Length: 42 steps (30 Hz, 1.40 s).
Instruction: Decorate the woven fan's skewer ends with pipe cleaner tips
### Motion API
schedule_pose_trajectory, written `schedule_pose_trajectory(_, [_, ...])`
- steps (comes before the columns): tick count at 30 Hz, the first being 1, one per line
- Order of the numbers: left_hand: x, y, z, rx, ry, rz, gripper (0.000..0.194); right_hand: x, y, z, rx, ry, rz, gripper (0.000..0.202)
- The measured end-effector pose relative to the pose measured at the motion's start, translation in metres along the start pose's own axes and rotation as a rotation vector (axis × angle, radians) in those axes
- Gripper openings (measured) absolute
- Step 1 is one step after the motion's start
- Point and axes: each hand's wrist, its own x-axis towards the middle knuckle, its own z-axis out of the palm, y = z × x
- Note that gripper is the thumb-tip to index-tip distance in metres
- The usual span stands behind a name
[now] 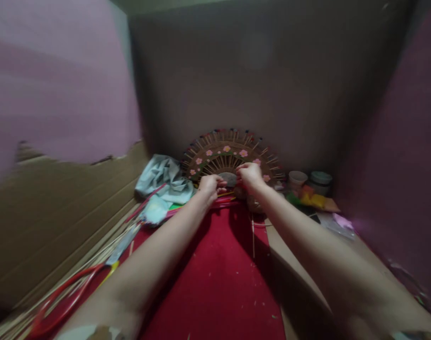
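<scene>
A brown half-round fan-shaped piece [215,150] stands against the back wall, with pink flowers along its band and thin sticks with dark and red tips around its rim. My left hand [210,186] is in front of its lower left part, fingers curled inward. At its lower right, my right hand [251,175] has thumb and fingers pinched together. Whatever either hand holds is too small or hidden to make out. Between the hands shows a grey rounded centre [228,179] of the piece. Pink and red strips [226,203] lie just below the hands.
Red-handled scissors [63,295] and long thin sticks [95,257] lie on the left, near a crumpled light-blue cloth [166,177]. A cup [297,178], a lidded jar [321,178] and yellow pieces [317,200] are on the right. Red cloth [215,278] covers the middle.
</scene>
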Motion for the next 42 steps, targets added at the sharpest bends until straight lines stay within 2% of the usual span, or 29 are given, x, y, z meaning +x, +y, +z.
schedule_pose_trajectory(2, [-0.023, 0.000, -0.006, 0.161, -0.110, 0.047, 0.034, -0.018, -0.008, 0.002, 0.070, 0.000, -0.035, 0.007])
schedule_pose_trajectory(5, [-0.061, -0.004, -0.017, 0.431, -0.268, 0.139, 0.018, -0.050, -0.014, 0.007, 0.194, -0.047, -0.055, 0.011])
schedule_pose_trajectory(7, [-0.086, -0.008, -0.029, 0.606, -0.318, 0.239, 0.010, -0.074, -0.013, 0.010, 0.266, -0.093, -0.042, 0.013])
schedule_pose_trajectory(9, [-0.110, -0.009, -0.048, 0.763, -0.314, 0.355, 0.011, -0.097, -0.009, 0.011, 0.317, -0.138, -0.010, 0.014])
schedule_pose_trajectory(12, [-0.142, -0.010, -0.091, 0.970, -0.251, 0.478, 0.016, -0.128, 0.000, 0.009, 0.351, -0.189, 0.048, 0.011])
schedule_pose_trajectory(15, [-0.167, -0.015, -0.148, 1.166, -0.104, 0.486, 0.025, -0.156, 0.008, 0.005, 0.362, -0.233, 0.085, 0.011])
schedule_pose_trajectory(18, [-0.189, -0.026, -0.205, 1.345, 0.167, 0.402, 0.031, -0.186, 0.016, 0.002, 0.347, -0.292, 0.082, 0.012])
schedule_pose_trajectory(19, [-0.195, -0.031, -0.220, 1.401, 0.241, 0.358, 0.032, -0.196, 0.020, 0.003, 0.331, -0.314, 0.074, 0.012])
schedule_pose_trajectory(21, [-0.206, -0.042, -0.240, 1.493, 0.305, 0.286, 0.031, -0.215, 0.029, 0.006, 0.276, -0.363, 0.052, 0.012])
schedule_pose_trajectory(24, [-0.216, -0.058, -0.247, 1.590, 0.297, 0.241, 0.027, -0.233, 0.047, 0.013, 0.143, -0.406, -0.008, 0.010])
schedule_pose_trajectory(30, [-0.221, -0.069, -0.229, 1.710, 0.389, 0.229, 0.036, -0.245, 0.076, 0.014, -0.170, -0.352, -0.268, 0.015])
schedule_pose_trajectory(35, [-0.226, -0.069, -0.217, 1.736, 0.395, 0.265, 0.036, -0.249, 0.084, 0.012, -0.323, -0.380, -0.471, 0.020])
schedule_pose_trajectory(42, [-0.219, -0.084, -0.217, 1.719, 0.420, 0.316, 0.036, -0.249, 0.091, 0.015, -0.441, -0.426, -0.604, 0.020])
